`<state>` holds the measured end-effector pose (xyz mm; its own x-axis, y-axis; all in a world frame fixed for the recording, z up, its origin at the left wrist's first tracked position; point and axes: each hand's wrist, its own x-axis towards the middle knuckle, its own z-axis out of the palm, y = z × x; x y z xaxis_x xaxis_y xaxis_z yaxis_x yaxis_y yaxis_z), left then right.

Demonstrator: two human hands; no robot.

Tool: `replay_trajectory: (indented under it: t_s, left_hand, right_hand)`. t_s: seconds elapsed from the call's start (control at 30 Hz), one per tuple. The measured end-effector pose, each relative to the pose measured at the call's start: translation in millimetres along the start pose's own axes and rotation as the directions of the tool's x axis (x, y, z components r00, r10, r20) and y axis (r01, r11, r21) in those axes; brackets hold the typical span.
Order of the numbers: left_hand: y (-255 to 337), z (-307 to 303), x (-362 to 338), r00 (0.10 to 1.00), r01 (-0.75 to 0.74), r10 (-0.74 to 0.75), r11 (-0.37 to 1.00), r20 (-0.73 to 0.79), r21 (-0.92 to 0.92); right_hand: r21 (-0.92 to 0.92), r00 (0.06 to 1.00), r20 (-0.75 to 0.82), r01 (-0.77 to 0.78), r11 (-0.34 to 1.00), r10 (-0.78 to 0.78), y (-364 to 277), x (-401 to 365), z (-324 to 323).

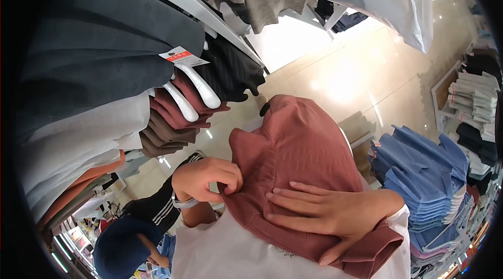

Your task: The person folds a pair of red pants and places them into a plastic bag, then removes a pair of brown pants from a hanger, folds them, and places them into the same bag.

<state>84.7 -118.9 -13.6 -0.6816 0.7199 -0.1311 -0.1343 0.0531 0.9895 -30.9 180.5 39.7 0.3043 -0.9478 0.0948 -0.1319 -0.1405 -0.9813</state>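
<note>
Fingers (pixel 229 173) of the left hand (pixel 205 179) clamp a brick-red cloth garment (pixel 309 145) by its left edge, the right hand (pixel 335 211) (fingers apart) atop.

Bright interior lighting; strong glare on the pale floor (pixel 398 69). Fisheye distortion curves the margins, and black vignetting obscures the corners.

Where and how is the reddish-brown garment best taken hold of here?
The reddish-brown garment is probably best pinched at its left edge, coming from the left with thumb and fingers: the cloth looks limp and that edge thin, and the left hand grips there. Its broad middle better suits a flat palm from the right, as the right hand lies.
</note>
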Motion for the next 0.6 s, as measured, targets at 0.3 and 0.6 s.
replay_trajectory:
  t_s: [0.3,0.6]
  left_hand:
    - [-17,-8,-24,0.966,-0.118,0.141,0.987,0.218,-0.113]
    - [1,-5,55,0.823,-0.021,0.107,0.987,-0.559,0.159]
  right_hand:
    - [0.046,0.987,0.064,0.145,0.988,-0.148,6,2,4]
    - [0.053,0.980,0.028,0.197,0.979,-0.199,10,3,12]
